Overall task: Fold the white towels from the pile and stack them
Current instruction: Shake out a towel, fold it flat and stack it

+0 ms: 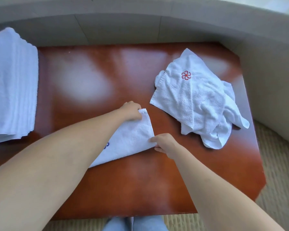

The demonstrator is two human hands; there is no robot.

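folded white terry towel (pixel 132 135) flat on glossy red-brown wooden worktop (pixel 123 189) | left hand (pixel 132 110) fingers pinch its far corner | right hand (pixel 165 144) fingers pinch near corner | blue embroidery, mostly hidden, possibly a flower; no readable writing

Bright daylight, tabletop (pixel 140 180) glare, curved edges

You are in what looks like a hotel or spa lounge. A curved grey sofa (pixel 140 25) wraps a glossy wooden table (pixel 123 189). Matching white towels (pixel 12 84) carry flower logos.
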